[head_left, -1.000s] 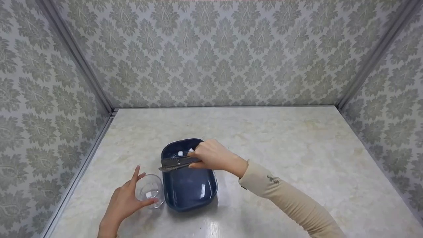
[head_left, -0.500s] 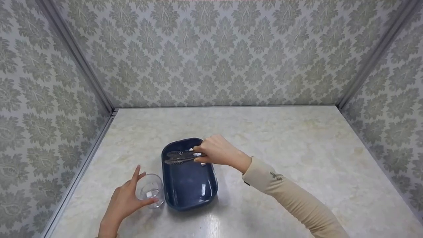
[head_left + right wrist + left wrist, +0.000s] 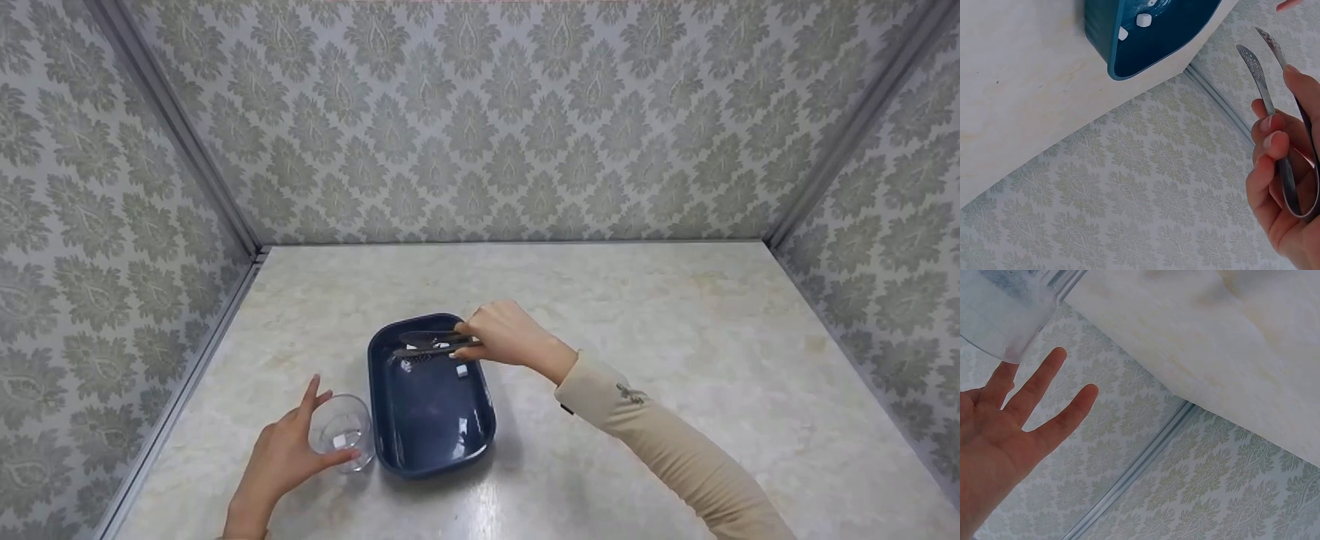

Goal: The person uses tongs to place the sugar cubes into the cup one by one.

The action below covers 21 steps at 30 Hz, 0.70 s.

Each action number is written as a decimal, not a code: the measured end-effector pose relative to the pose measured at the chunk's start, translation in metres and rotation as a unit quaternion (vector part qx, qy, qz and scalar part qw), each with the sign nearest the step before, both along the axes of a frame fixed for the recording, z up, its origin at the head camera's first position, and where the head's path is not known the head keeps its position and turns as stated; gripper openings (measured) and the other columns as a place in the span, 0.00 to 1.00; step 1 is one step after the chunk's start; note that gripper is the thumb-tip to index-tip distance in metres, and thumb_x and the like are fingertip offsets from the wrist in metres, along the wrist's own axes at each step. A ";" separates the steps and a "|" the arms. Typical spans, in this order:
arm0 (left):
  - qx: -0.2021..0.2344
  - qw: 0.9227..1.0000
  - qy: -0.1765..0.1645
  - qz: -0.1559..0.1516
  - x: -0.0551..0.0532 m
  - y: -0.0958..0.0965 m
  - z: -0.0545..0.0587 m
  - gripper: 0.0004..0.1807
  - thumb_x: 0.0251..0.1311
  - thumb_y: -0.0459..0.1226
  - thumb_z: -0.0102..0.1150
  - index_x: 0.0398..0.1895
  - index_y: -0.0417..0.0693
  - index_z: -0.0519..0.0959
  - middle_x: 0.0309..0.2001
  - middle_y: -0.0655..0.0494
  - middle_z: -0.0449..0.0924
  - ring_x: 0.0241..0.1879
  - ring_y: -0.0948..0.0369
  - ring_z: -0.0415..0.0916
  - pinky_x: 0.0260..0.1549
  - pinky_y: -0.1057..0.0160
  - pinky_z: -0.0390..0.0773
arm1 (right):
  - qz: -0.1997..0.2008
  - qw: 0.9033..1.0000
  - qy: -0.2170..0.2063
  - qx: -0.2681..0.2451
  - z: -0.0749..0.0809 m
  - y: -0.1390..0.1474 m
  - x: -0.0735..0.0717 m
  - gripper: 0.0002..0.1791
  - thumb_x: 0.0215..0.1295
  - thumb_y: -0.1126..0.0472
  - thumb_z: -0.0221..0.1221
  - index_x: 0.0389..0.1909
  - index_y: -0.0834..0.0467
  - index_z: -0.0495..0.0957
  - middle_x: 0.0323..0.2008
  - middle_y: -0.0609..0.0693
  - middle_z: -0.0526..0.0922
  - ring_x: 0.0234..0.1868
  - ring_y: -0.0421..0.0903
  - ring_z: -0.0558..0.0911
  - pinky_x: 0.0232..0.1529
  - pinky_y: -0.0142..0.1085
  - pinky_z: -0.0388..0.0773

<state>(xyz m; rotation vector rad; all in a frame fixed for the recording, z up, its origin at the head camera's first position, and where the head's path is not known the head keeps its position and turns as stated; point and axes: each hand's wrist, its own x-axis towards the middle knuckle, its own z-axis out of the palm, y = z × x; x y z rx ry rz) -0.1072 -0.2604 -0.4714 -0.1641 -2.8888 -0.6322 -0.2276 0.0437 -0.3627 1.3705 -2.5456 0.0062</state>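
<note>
My right hand (image 3: 514,334) grips metal tongs (image 3: 421,352) above the far end of a deep blue dish (image 3: 431,431). In the right wrist view the tongs' perforated tips stand apart with nothing between them. Several small white cubes lie in the dish; one white cube (image 3: 462,370) is near its right wall, and others are partly hidden by the tongs and hand. At the dish's left side stands a clear glass (image 3: 341,412) with something white in it. My left hand (image 3: 281,456) holds this glass between thumb and fingers, other fingers stretched out in the left wrist view.
A pale marbled tabletop (image 3: 637,315) bears the dish and glass. Patterned panels (image 3: 495,127) with grey metal edging rise at the back and both sides. The glass stands close against the dish's left wall.
My right hand has moved the tongs away from me and to the right over the dish, uncovering a white cube by the right wall. The left hand and glass have stayed put.
</note>
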 end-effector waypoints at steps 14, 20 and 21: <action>0.001 1.000 -0.002 0.002 0.001 0.001 0.000 0.65 0.29 0.64 0.65 0.70 0.50 0.43 0.58 0.52 0.72 0.46 0.46 0.75 0.44 0.45 0.71 | -0.044 0.999 -0.007 0.028 -0.010 -0.002 -0.009 0.18 0.53 0.45 0.59 0.16 0.54 0.76 0.12 0.48 0.75 0.12 0.38 0.58 0.15 0.29 0.49; -0.001 1.000 0.016 -0.002 0.001 0.000 -0.002 0.63 0.29 0.62 0.67 0.70 0.49 0.45 0.57 0.53 0.73 0.44 0.47 0.75 0.41 0.46 0.72 | -0.052 0.998 0.007 0.034 -0.013 -0.005 -0.011 0.17 0.52 0.45 0.60 0.17 0.53 0.78 0.12 0.47 0.76 0.12 0.41 0.67 0.13 0.30 0.51; -0.002 1.000 0.015 -0.002 0.001 -0.001 -0.002 0.63 0.29 0.62 0.66 0.70 0.49 0.45 0.57 0.53 0.72 0.45 0.47 0.75 0.42 0.46 0.72 | -0.055 0.998 0.010 0.038 -0.013 -0.006 -0.011 0.17 0.51 0.45 0.60 0.17 0.53 0.78 0.12 0.47 0.77 0.13 0.42 0.69 0.13 0.31 0.52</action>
